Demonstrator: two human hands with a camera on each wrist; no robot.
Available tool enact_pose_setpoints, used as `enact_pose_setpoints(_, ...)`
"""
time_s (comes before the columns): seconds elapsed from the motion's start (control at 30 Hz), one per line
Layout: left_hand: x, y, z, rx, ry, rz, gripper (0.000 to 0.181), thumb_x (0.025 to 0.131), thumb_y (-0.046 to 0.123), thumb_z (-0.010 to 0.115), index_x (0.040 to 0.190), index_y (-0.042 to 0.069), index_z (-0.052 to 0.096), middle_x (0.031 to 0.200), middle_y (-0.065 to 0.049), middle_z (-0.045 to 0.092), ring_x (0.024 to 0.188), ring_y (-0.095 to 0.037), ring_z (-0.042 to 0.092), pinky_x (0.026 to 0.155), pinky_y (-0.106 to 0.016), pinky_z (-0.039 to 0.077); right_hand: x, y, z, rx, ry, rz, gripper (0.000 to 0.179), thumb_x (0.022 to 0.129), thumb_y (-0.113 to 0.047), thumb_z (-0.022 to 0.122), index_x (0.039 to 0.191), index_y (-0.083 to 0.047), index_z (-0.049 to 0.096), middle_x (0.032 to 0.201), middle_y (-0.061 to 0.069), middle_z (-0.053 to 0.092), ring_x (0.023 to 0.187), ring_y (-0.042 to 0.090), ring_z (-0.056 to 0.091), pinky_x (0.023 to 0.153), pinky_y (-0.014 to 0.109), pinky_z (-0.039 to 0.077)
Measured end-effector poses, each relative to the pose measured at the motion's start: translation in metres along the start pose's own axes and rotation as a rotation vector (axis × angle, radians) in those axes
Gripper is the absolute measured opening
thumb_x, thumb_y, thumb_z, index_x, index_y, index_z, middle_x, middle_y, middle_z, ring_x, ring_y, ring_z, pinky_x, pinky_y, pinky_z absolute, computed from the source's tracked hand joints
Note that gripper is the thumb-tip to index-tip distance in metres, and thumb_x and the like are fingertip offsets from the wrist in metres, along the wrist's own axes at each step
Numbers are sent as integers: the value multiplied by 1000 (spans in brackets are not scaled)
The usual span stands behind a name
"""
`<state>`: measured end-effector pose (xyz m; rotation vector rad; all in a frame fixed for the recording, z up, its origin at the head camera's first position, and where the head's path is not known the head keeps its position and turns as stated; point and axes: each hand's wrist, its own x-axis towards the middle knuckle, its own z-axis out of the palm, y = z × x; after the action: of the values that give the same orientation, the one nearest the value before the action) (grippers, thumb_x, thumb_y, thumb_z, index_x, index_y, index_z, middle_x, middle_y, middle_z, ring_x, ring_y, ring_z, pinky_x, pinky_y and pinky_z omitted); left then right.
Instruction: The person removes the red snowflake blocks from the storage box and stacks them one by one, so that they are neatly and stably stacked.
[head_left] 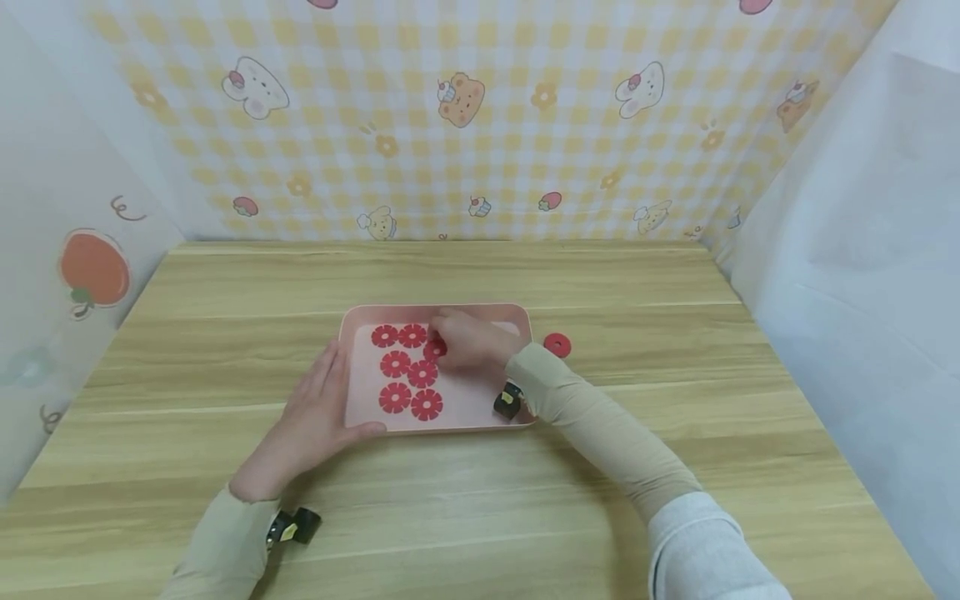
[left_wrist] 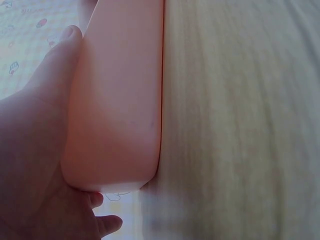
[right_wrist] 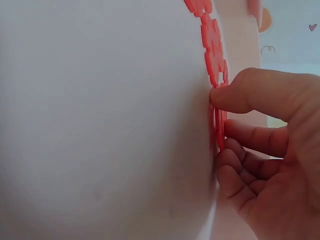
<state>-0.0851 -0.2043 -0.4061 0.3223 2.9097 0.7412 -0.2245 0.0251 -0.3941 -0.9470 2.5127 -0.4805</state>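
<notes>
Several red, flower-like notched plastic discs (head_left: 395,397) with centre holes lie in rows on the left part of a shallow pink tray (head_left: 480,417). My right hand (head_left: 472,337) reaches in over the tray's right side. Between its thumb and fingers it pinches one red notched disc (right_wrist: 220,125), low against the tray floor beside the other discs. My left hand (head_left: 315,412) rests against the tray's left front corner. Its straight fingers lie along the left wall, and the thumb (left_wrist: 72,37) presses at the front rim.
One more red disc (head_left: 557,345) lies on the wooden table (head_left: 660,517) just right of the tray. A yellow checked backdrop (head_left: 510,150) stands behind the table, with pale sheets (head_left: 840,208) at the sides. Both wrists wear small black cameras.
</notes>
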Motion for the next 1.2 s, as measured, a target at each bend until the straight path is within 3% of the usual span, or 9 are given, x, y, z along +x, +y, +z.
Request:
enact_pose_setpoints(0.2, 1, 0, 1, 1, -1, -4, 123, 73, 59, 73, 151, -5, 3, 157, -27, 2, 144, -46, 7, 109, -69, 16, -3, 2, -7, 46, 16, -17, 23, 82, -20, 74, 98, -17, 59, 86, -1, 58, 77, 14, 56, 65, 22, 50)
enact_pose_setpoints(0.37, 0, -1, 1, 8, 4, -1, 124, 72, 60, 73, 151, -5, 3, 157, -27, 3, 143, -46, 8, 108, -69, 17, -8, 1, -15, 84, 26, 15, 26, 82, -24, 75, 101, -17, 59, 92, -1, 57, 83, 15, 55, 71, 23, 51)
enact_pose_setpoints(0.63, 0, 0, 1, 10, 6, -1, 123, 72, 59, 74, 151, -5, 4, 157, -27, 4, 143, -46, 9, 109, -69, 18, -16, 6, -27, 31, 33, -10, 31, 82, -26, 75, 105, -11, 60, 93, 1, 56, 85, 16, 52, 72, 24, 47)
enact_pose_setpoints(1.2, 0, 4, 1, 16, 4, -5, 124, 72, 59, 74, 150, -6, 4, 157, -28, 4, 143, -46, 8, 108, -69, 18, -57, 39, -55, 29, 134, 19, 33, 81, -17, 74, 109, -4, 62, 100, 6, 61, 90, 20, 55, 83, 30, 51)
